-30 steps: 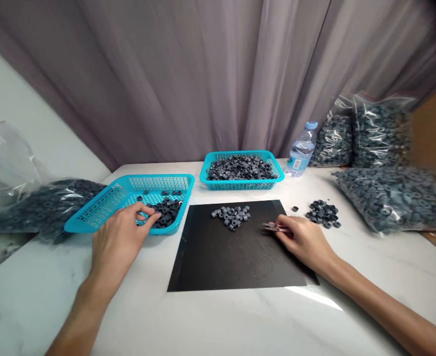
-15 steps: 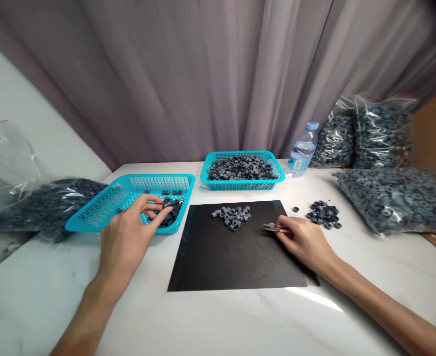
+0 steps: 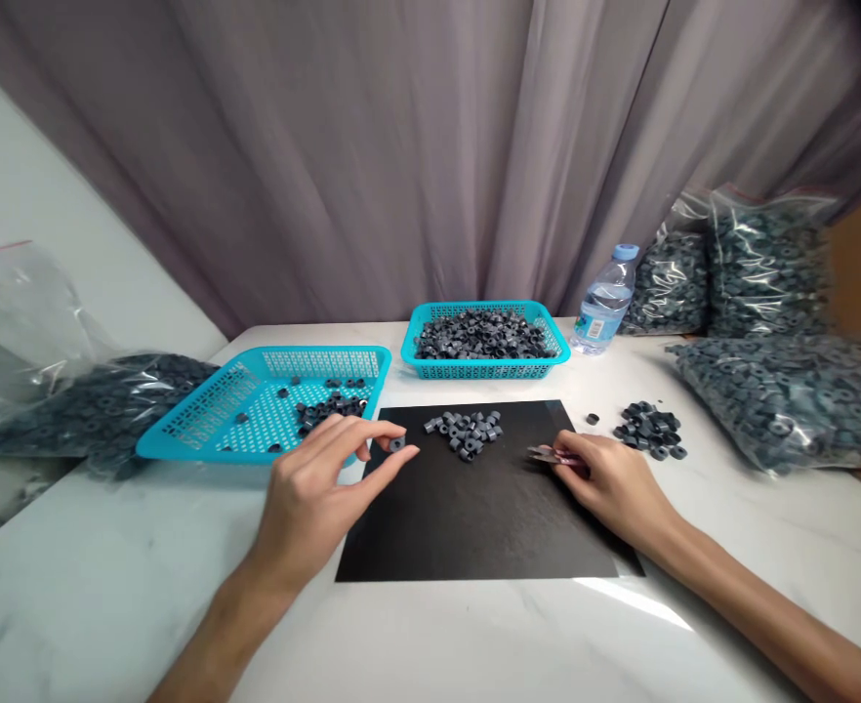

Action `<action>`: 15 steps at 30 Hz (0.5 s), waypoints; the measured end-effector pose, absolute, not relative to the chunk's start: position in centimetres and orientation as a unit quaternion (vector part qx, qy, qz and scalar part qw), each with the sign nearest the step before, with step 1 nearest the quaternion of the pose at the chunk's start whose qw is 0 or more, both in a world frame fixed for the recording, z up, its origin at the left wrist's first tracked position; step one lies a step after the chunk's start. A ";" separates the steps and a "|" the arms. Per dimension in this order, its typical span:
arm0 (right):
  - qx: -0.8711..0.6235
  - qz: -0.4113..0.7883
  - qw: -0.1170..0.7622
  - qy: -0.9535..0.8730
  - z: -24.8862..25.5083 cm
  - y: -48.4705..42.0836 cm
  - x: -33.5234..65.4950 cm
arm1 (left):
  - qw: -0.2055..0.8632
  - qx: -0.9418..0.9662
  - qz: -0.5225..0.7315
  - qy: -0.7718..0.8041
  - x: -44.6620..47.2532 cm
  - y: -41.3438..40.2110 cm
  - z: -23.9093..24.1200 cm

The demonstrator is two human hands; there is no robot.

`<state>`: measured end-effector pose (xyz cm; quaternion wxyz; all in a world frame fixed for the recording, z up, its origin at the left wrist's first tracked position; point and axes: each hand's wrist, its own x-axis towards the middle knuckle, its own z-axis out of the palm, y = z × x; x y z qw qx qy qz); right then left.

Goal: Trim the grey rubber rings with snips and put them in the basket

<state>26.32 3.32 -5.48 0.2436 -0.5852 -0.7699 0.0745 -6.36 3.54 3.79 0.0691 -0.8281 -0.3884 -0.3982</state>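
Note:
My left hand [image 3: 320,478] pinches a small grey plastic ring [image 3: 396,444] between thumb and fingertips, above the left edge of a black mat [image 3: 460,527]. On the mat's far part lies a loose pile of similar rings [image 3: 467,433]. My right hand [image 3: 598,474] is closed around a small two-bladed metal tool [image 3: 546,455] with pinkish handles, at the mat's right side; its blades point left, and the fingers hide most of the rest. Left of the mat stands a blue basket [image 3: 203,415] with a cluster of rings [image 3: 328,408] in its right end.
Behind the mat, another blue basket [image 3: 485,370] is heaped with rings. A water bottle [image 3: 604,303] stands to its right. More rings [image 3: 648,430] lie on the white table [image 3: 474,644] at right. Plastic bags of rings [image 3: 789,400] fill the right side; another bag [image 3: 108,400] lies left.
My left hand has moved right, out of the left basket to the mat's edge, with a ring in its fingers. My right hand stays at the mat's right side with the tool.

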 end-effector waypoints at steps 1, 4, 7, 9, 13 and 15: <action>-0.587 0.077 0.241 -0.769 -5.5 3.3 26.3 | 0.068 -0.836 -0.399 -0.371 -6.2 3.4 3.8; -0.592 0.081 0.234 -0.767 -5.6 3.3 26.4 | 0.061 -0.869 -0.378 -0.313 -5.6 3.1 3.8; -0.592 0.082 0.234 -0.767 -5.7 3.3 26.4 | 0.010 -0.888 -0.364 -0.280 -5.2 2.9 3.7; -0.590 0.083 0.236 -0.768 -5.7 3.3 26.5 | -0.037 -0.888 -0.363 -0.279 -4.9 2.7 3.5; -0.593 0.080 0.235 -0.766 -5.7 3.2 26.5 | -0.115 -0.890 -0.344 -0.277 -4.3 2.1 2.3; -0.594 0.078 0.234 -0.766 -5.8 3.3 26.5 | -0.160 -0.892 -0.319 -0.278 -4.0 1.7 1.5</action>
